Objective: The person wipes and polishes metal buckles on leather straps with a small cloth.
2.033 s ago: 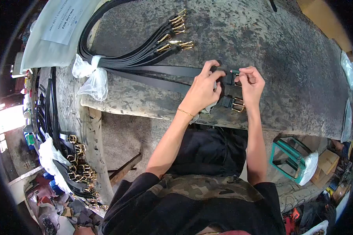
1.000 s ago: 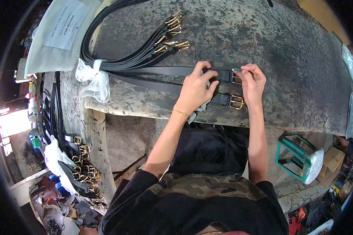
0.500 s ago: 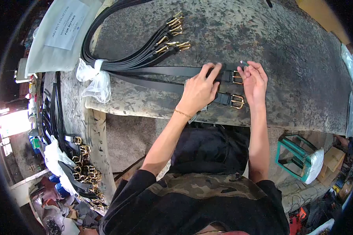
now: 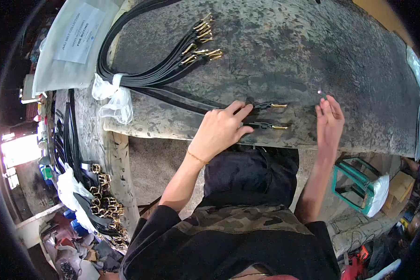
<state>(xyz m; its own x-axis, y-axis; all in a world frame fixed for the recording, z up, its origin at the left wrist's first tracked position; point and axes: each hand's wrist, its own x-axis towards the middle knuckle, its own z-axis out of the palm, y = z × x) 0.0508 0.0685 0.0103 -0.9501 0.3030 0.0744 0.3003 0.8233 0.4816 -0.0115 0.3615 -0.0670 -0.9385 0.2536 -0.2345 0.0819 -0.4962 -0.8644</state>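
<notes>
Two black belts (image 4: 177,103) run across the work table, now seen on edge. Their gold buckles, an upper one (image 4: 278,106) and a lower one (image 4: 279,127), point right. My left hand (image 4: 219,128) is closed over both belts just left of the buckles, thumb by the lower belt and fingers by the upper; part of the straps is hidden under it. Right of the buckles and apart from them, my right hand (image 4: 330,119) pinches a small dark stick with a pale tip (image 4: 322,94). Its kind is too small to make out.
A bundle of black belts (image 4: 140,80) tied with white plastic (image 4: 115,95) lies at the left, its gold buckles (image 4: 203,56) fanned out. A labelled plastic bag (image 4: 56,70) is beyond it. More belts with buckles (image 4: 105,205) hang lower left. A green frame (image 4: 354,175) stands lower right.
My left hand has moved left and slightly down, and the belts have turned from flat to edge-on. My right hand has moved right and down, away from the buckles, with the small stick.
</notes>
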